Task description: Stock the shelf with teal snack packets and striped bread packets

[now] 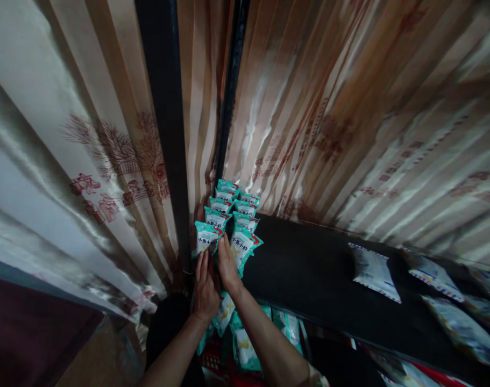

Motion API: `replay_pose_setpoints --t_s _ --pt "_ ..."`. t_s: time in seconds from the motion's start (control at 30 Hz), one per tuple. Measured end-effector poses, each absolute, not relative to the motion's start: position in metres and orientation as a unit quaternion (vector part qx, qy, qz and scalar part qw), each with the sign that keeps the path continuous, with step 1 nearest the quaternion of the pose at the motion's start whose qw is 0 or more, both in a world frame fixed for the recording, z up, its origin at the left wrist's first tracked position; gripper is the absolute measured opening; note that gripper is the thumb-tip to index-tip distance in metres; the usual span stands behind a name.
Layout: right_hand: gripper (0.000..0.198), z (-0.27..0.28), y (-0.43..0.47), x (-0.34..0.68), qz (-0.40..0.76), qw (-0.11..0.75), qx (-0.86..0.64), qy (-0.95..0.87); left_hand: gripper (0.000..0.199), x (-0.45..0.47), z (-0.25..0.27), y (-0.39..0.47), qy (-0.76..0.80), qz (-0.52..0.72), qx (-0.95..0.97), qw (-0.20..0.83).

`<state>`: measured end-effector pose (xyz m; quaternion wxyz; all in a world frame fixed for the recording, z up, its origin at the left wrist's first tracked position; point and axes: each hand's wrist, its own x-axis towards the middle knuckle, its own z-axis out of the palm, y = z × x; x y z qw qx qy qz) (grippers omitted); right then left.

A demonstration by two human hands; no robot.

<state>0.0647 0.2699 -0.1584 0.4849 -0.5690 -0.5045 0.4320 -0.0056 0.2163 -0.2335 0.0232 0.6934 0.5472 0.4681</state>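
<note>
Two rows of teal-and-white snack bags stand upright at the left end of a black shelf (305, 263). My left hand (206, 290) lies against the lower front of the nearest left-row bag (206, 235), fingers stretched out and close together. Between the two front bags is my right hand (228, 266), its fingers straight and flat along the left side of the nearest right-row bag (240, 244). Neither hand visibly wraps round a bag, though the palms are partly hidden. Below my wrists, more teal bags (245, 344) lie in a red basket (210, 359).
Several white bags with striped edges (376, 271) lie on the shelf to the right. A dark upright post (164, 107) stands close on the left. Pleated printed curtains (301, 118) hang behind the shelf and along the left side.
</note>
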Motion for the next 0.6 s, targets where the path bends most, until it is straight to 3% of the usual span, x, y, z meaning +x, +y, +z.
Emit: replay_pose_setpoints --t_s 0.33,0.6 --pt "0.07 -0.154 0.279 0.063 0.396 0.502 -0.604 -0.475 0.055 -0.002 -0.236 0.219 0.559 0.49 0.668 0.027" --pt "0.076 -0.161 0.339 0.065 0.384 0.522 -0.576 -0.499 0.047 0.003 -0.231 0.219 0.565 0.514 0.645 0.039"
